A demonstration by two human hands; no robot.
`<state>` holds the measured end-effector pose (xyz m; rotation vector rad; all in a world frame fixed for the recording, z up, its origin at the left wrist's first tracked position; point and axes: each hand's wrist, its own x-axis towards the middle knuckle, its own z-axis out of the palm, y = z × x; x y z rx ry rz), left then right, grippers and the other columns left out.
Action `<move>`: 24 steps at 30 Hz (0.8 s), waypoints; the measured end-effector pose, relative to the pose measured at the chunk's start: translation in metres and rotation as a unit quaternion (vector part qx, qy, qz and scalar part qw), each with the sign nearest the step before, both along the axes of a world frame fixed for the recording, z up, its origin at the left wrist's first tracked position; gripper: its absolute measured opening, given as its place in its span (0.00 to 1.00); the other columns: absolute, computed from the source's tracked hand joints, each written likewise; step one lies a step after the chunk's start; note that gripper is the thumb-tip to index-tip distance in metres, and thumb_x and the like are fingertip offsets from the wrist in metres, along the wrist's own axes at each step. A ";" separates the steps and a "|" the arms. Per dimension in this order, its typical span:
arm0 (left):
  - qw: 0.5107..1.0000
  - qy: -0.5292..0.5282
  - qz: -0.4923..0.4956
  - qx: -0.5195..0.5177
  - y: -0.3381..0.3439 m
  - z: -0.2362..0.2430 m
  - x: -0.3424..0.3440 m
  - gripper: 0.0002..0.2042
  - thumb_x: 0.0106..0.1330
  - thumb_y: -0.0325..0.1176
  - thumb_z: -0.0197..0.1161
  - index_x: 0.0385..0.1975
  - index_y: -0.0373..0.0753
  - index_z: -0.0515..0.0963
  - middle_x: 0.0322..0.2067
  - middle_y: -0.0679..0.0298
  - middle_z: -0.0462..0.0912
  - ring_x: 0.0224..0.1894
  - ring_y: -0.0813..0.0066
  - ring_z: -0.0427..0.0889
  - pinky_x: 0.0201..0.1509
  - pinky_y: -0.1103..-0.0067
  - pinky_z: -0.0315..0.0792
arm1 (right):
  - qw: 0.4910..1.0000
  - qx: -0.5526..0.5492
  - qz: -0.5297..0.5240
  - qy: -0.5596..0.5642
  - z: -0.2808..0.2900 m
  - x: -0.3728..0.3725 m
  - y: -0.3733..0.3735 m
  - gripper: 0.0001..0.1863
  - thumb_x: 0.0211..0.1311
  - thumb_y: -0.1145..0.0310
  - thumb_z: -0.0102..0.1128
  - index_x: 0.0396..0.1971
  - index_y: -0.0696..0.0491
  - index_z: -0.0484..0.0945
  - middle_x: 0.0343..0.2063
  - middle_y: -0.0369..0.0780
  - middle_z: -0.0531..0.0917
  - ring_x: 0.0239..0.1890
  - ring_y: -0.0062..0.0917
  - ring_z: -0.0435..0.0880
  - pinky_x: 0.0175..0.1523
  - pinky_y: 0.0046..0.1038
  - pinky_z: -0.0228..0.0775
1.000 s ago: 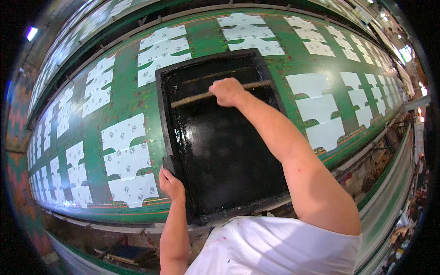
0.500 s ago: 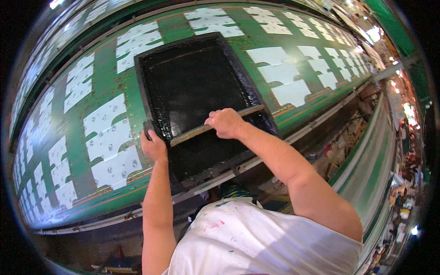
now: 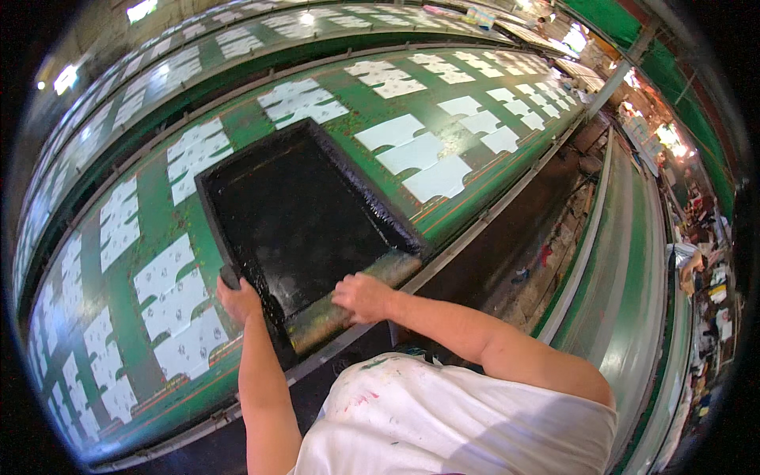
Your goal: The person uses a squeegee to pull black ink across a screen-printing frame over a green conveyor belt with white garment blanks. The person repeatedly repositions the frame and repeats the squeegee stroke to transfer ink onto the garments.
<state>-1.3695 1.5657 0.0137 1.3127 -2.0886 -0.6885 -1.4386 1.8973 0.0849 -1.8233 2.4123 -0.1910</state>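
Black frame [image 3: 364, 190] lies flat on the long green table [image 3: 153, 206], set at a slant, its near end by the table's edge. Right hand [image 3: 364, 298]: fingers curled over the stained bar [image 3: 318, 319], which spans the frame's near end. Left hand [image 3: 239, 302]: closed around a dark handle [image 3: 229, 276] at the frame's left side. Marked white pieces [image 3: 190, 348] lie left of the frame; paler pieces [image 3: 439, 180], right.

Head-worn fisheye — down onto black frame [image 3: 255, 153], near
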 end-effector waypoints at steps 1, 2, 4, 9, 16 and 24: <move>1.000 -0.001 0.001 -0.007 -0.001 -0.002 0.000 0.34 0.67 0.38 0.76 0.73 0.38 0.74 0.65 0.45 0.80 0.66 0.39 0.81 0.69 0.54 0.77 | 1.000 -0.002 0.013 -0.009 -0.001 0.004 0.006 0.34 0.52 0.46 0.82 0.54 0.52 0.87 0.50 0.41 0.85 0.55 0.38 0.84 0.57 0.42 0.78; 1.000 -0.004 0.003 -0.011 -0.002 -0.003 0.000 0.34 0.67 0.38 0.76 0.73 0.38 0.74 0.64 0.45 0.81 0.66 0.39 0.81 0.69 0.54 0.77 | 0.999 -0.028 0.008 -0.014 -0.002 0.007 0.011 0.36 0.52 0.45 0.82 0.56 0.53 0.87 0.52 0.41 0.86 0.56 0.38 0.84 0.58 0.42 0.78; 1.000 0.001 0.009 -0.026 -0.004 -0.008 -0.002 0.33 0.66 0.39 0.77 0.71 0.36 0.76 0.64 0.44 0.83 0.65 0.40 0.83 0.69 0.56 0.77 | 0.998 -0.059 0.008 -0.023 -0.004 0.010 0.020 0.37 0.54 0.44 0.82 0.57 0.54 0.86 0.54 0.42 0.86 0.58 0.40 0.83 0.60 0.43 0.77; 0.997 -0.034 0.074 0.006 -0.009 -0.009 -0.004 0.35 0.66 0.51 0.78 0.66 0.31 0.81 0.59 0.42 0.88 0.63 0.41 0.86 0.69 0.57 0.77 | 0.985 -0.094 0.068 -0.125 -0.006 -0.010 0.046 0.33 0.59 0.47 0.79 0.58 0.55 0.85 0.55 0.43 0.86 0.59 0.42 0.84 0.61 0.45 0.76; 0.992 -0.109 0.061 0.021 -0.022 -0.016 -0.002 0.35 0.65 0.56 0.78 0.61 0.30 0.85 0.54 0.39 0.90 0.57 0.37 0.88 0.63 0.54 0.80 | 0.949 -0.258 -0.037 -0.178 -0.015 -0.090 0.121 0.19 0.64 0.70 0.66 0.55 0.57 0.87 0.49 0.47 0.87 0.57 0.45 0.85 0.65 0.45 0.77; 0.997 -0.063 0.021 -0.032 -0.046 -0.046 0.008 0.33 0.67 0.50 0.79 0.60 0.25 0.84 0.53 0.36 0.89 0.55 0.40 0.88 0.62 0.55 0.80 | 0.890 -0.282 -0.317 -0.169 -0.031 -0.166 0.145 0.30 0.64 0.71 0.72 0.65 0.61 0.78 0.56 0.52 0.81 0.61 0.51 0.81 0.69 0.46 0.75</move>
